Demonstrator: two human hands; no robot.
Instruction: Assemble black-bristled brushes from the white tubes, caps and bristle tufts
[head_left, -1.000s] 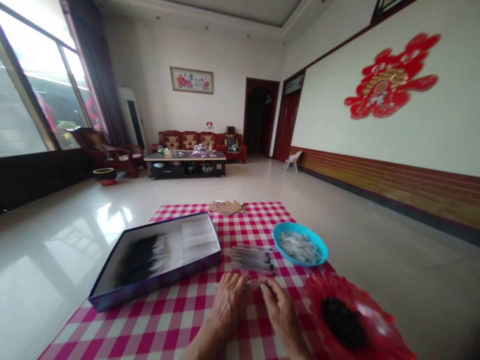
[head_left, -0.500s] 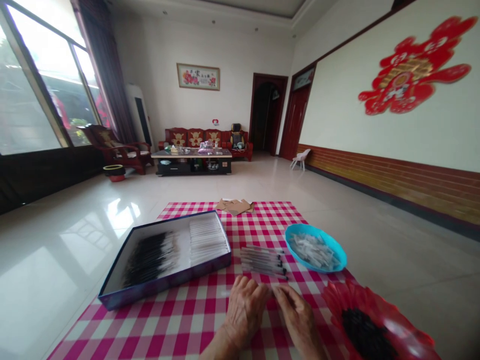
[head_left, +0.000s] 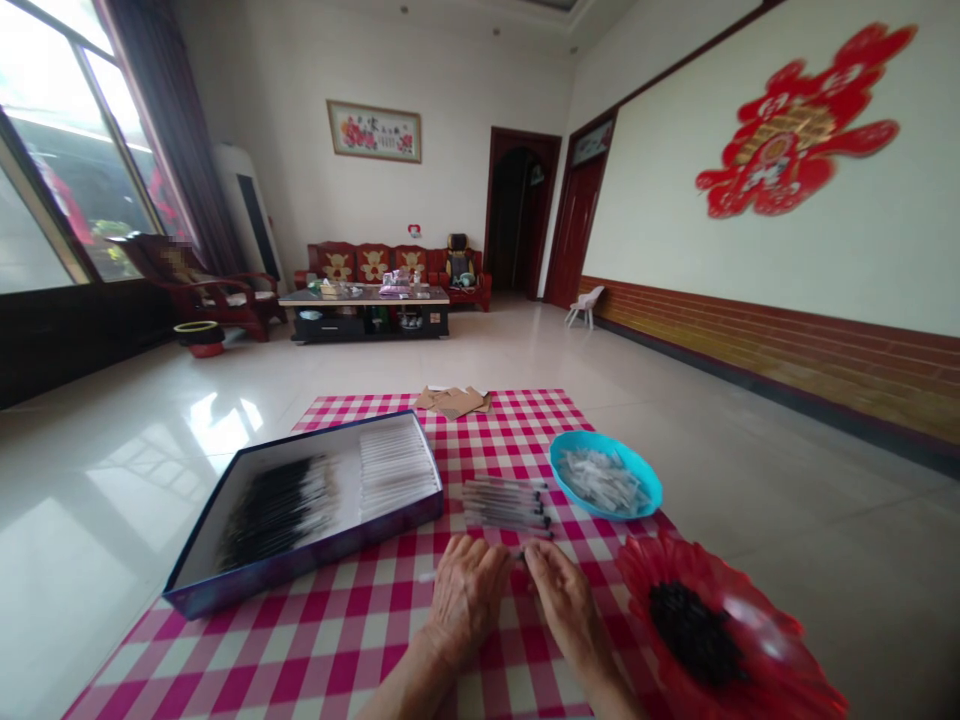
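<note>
The left hand (head_left: 466,597) and right hand (head_left: 562,600) curve together over a thin tube (head_left: 517,552), perhaps (whether the fingers grip it I cannot tell), below a small row of black-tipped tubes (head_left: 506,505), the open box (head_left: 300,565) holding many more.

Brown cardboard pieces (head_left: 452,402) lie at the far edge of the checked cloth (head_left: 525,420). Beyond, a coffee table (head_left: 364,297) stands before a red sofa (head_left: 352,262), with an armchair (head_left: 202,300) by the window (head_left: 60,130); a red paper-cut (head_left: 787,125) hangs on the right wall (head_left: 862,260).
</note>
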